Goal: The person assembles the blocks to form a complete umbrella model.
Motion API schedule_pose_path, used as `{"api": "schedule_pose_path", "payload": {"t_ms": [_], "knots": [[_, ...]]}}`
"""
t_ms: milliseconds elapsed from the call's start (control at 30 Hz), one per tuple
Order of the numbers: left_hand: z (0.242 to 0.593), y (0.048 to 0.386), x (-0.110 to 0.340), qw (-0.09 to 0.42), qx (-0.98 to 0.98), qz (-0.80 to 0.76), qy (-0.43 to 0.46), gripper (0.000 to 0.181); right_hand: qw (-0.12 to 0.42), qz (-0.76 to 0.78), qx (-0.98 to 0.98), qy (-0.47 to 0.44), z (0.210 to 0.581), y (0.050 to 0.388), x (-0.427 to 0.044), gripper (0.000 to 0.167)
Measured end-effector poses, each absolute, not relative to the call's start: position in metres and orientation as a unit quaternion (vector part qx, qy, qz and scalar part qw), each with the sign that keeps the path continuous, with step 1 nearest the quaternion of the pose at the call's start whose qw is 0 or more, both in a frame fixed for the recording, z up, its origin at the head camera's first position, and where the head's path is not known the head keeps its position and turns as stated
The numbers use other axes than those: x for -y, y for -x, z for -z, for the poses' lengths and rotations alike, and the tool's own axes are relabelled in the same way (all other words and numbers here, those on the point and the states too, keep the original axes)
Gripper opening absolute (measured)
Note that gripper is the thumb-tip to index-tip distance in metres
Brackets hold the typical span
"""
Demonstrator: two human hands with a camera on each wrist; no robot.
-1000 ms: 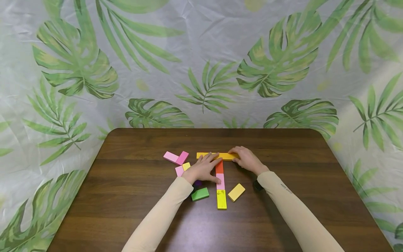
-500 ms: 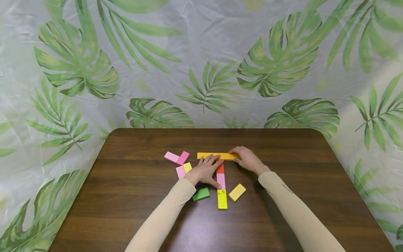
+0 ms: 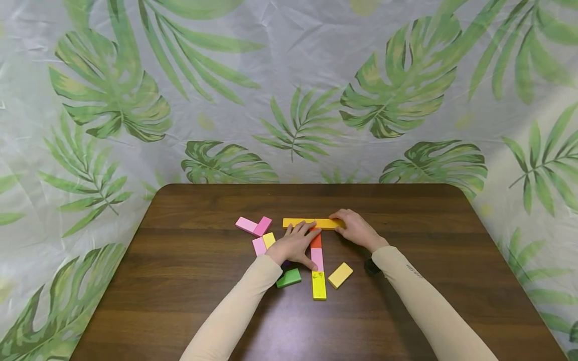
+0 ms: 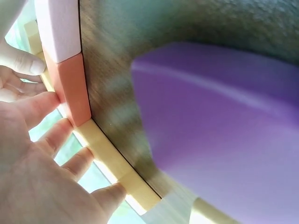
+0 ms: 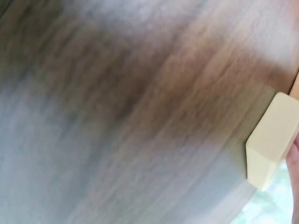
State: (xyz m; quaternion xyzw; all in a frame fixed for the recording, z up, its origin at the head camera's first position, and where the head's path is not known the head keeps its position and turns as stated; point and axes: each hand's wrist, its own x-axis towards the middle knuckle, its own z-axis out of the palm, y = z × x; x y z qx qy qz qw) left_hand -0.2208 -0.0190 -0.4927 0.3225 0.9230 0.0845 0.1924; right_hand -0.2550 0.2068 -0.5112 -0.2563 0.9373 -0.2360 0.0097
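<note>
Orange blocks (image 3: 296, 223) lie end to end in a crosswise row. From its middle a column of red (image 3: 316, 240), pink (image 3: 317, 259) and yellow (image 3: 318, 287) blocks runs toward the person. My left hand (image 3: 293, 246) is spread, fingertips on the row and red block, thumb at the pink block's near end. In the left wrist view, its fingertips (image 4: 84, 156) touch the row's side. My right hand (image 3: 356, 229) grips the row's right end between thumb and fingers. The right wrist view shows an end block (image 5: 273, 135) with only a sliver of that hand (image 5: 294, 170).
Left of the column lie two pink blocks (image 3: 246, 225) (image 3: 263, 226), a pink and pale yellow pair (image 3: 268, 240), a green block (image 3: 289, 278) and a purple block (image 4: 215, 121), partly hidden by the left hand. A pale yellow block (image 3: 340, 275) lies right of the column.
My left thumb has slid down the pink block toward the yellow one, and the left hand has shifted slightly right. The right hand has stayed at the row's end.
</note>
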Motion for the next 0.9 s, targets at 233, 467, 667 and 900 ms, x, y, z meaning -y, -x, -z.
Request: {"api": "schedule_pose_path", "payload": {"t_ms": [233, 467, 667, 900], "knots": [[0.491, 0.222, 0.019, 0.198, -0.922, -0.088, -0.320, 0.103, -0.003, 0.273, -0.931, 0.243, 0.506, 0.253, -0.217, 0.037], [0.491, 0.223, 0.019, 0.200, -0.923, -0.091, -0.317, 0.104, 0.010, 0.281, -0.935, 0.216, 0.504, 0.248, -0.230, 0.043], [0.492, 0.223, 0.020, 0.201, -0.922, -0.092, -0.319, 0.104, 0.013, 0.269, -0.936, 0.226, 0.505, 0.241, -0.242, 0.050], [0.492, 0.221, 0.021, 0.196, -0.921, -0.096, -0.323, 0.105, 0.030, 0.251, -0.941, 0.224, 0.509, 0.234, -0.250, 0.060]]}}
